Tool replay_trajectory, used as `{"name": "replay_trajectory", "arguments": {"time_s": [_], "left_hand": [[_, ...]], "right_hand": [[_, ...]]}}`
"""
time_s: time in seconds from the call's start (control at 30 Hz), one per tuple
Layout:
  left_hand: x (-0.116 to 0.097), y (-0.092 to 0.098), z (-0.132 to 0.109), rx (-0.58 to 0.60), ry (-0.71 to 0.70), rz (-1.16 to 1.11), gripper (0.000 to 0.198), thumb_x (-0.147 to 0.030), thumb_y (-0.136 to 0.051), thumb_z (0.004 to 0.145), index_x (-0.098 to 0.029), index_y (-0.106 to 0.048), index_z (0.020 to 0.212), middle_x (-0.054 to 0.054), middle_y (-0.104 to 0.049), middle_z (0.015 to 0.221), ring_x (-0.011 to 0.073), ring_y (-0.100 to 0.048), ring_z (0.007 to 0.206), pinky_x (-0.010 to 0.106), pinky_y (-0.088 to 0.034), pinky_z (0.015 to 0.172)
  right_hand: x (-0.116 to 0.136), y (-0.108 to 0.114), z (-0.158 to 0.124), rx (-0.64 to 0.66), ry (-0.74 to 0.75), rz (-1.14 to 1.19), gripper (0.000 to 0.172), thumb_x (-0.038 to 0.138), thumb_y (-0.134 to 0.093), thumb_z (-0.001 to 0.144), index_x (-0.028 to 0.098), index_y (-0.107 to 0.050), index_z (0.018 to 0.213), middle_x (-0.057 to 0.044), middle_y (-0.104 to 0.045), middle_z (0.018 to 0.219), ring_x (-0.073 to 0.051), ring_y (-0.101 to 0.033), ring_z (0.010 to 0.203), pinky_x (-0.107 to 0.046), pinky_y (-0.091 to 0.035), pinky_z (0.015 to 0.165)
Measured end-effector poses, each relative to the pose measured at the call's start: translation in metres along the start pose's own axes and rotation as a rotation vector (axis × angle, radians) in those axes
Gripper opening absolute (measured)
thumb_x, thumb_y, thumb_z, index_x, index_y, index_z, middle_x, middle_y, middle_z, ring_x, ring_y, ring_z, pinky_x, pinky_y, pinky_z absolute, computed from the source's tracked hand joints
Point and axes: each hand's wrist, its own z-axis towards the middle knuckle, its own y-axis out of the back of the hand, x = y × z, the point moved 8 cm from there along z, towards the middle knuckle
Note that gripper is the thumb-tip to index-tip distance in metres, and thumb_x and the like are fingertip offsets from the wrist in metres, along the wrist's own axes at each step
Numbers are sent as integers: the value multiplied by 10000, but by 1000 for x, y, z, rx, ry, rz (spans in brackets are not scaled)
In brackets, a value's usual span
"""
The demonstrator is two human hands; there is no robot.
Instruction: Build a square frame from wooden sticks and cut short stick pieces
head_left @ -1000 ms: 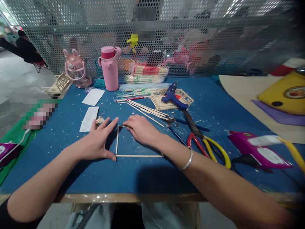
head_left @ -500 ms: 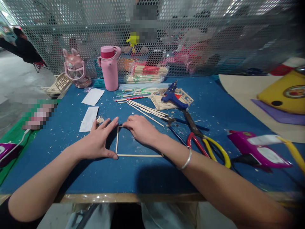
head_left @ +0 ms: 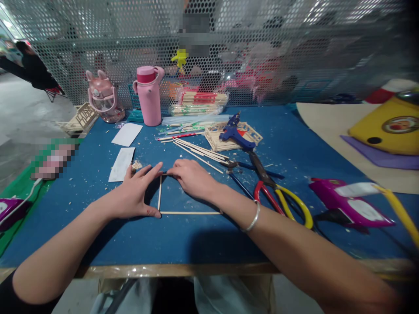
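A frame of thin wooden sticks point(head_left: 190, 213) lies flat on the blue tabletop; its left and near sides show. My left hand point(head_left: 135, 196) is spread open along the left side, thumb at the near left corner and index finger by the far left corner. Curled over the far side, my right hand point(head_left: 193, 179) has its fingertips closed on the far stick point(head_left: 164, 174) near that same corner. The right hand and forearm hide most of the far side and the right side.
Loose sticks point(head_left: 199, 150) lie beyond my hands. A blue glue gun point(head_left: 237, 136) rests on a small stick-built tray point(head_left: 214, 137). To the right are red-and-yellow-handled pliers point(head_left: 266, 183) and a purple tool point(head_left: 350, 203). White papers point(head_left: 121, 164) and a pink bottle point(head_left: 149, 98) stand left.
Both hands keep nearly the same place on the stick frame. The view has shifted slightly, so things on the right appear a little farther left.
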Motion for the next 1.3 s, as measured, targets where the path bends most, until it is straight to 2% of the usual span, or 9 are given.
{"name": "replay_trajectory", "arguments": {"time_s": [0.23, 0.4, 0.53, 0.63, 0.73, 0.87, 0.97, 1.03, 1.3], "left_hand": [[-1, -1, 0, 41, -36, 79, 785, -683, -549, 656, -236, -408, 1286, 107, -354, 1427, 372, -199, 1335, 635, -57, 1031], [-2, 0, 1, 36, -45, 90, 752, -682, -554, 651, -238, -439, 1247, 91, -365, 1423, 371, -211, 1329, 639, -74, 1030], [0, -2, 0, 10, -65, 98, 733, -679, -551, 657, -244, -448, 1237, 92, -386, 1410, 370, -239, 1318, 638, -81, 1029], [3, -4, 0, -12, -82, 96, 724, -674, -553, 659, -256, -447, 1241, 91, -393, 1406, 372, -245, 1314, 644, -82, 1024], [3, -5, -1, -29, -101, 87, 709, -659, -565, 660, -266, -450, 1238, 90, -406, 1398, 372, -256, 1310, 645, -88, 1024], [4, -5, -1, -30, -104, 90, 714, -655, -573, 656, -264, -451, 1241, 91, -409, 1395, 376, -268, 1304, 652, -101, 1020], [5, -5, 0, -19, -105, 97, 714, -656, -574, 656, -262, -453, 1239, 92, -406, 1397, 387, -263, 1303, 666, -125, 1005], [5, -6, 0, -17, -114, 104, 713, -653, -573, 659, -263, -449, 1243, 95, -406, 1396, 390, -260, 1303, 669, -136, 1000], [5, -7, -1, -11, -117, 109, 706, -652, -567, 667, -279, -439, 1253, 94, -388, 1408, 384, -271, 1304, 667, -139, 1008]], "right_hand": [[5, -2, 0, 40, 20, -7, 260, 125, -449, 850, 193, -669, 971, -67, -596, 854, -167, -526, 791, -262, -349, 664], [2, 10, -5, 27, 47, 51, 300, 80, -420, 833, 145, -588, 1074, -108, -620, 1008, -197, -548, 903, -297, -394, 758], [-30, 44, -27, -50, -79, 95, 254, 52, -443, 809, 134, -586, 1003, -99, -622, 1029, -186, -539, 954, -303, -394, 839], [-52, 52, -55, 64, -140, 64, 103, 94, -530, 777, 140, -607, 827, -75, -627, 880, -187, -549, 851, -304, -412, 778], [-58, 49, -79, 143, -143, 166, 54, 175, -602, 755, 162, -596, 807, -48, -613, 854, -174, -550, 825, -296, -426, 761], [-53, 44, -92, 123, -149, 281, 456, 356, -722, 647, 182, -548, 1030, -89, -546, 1136, -226, -495, 1065, -355, -405, 906], [-49, 36, -95, 180, -192, 270, 898, 441, -785, 520, 175, -392, 1282, -135, -371, 1370, -281, -303, 1277, -418, -299, 1031], [-50, 31, -97, 229, -236, 247, 1050, 461, -791, 496, 154, -291, 1366, -157, -288, 1427, -300, -219, 1322, -444, -248, 1060], [-54, 31, -99, 170, -248, 250, 1007, 352, -783, 554, 216, -254, 1400, -111, -332, 1427, -294, -304, 1296, -451, -287, 1036]]}}
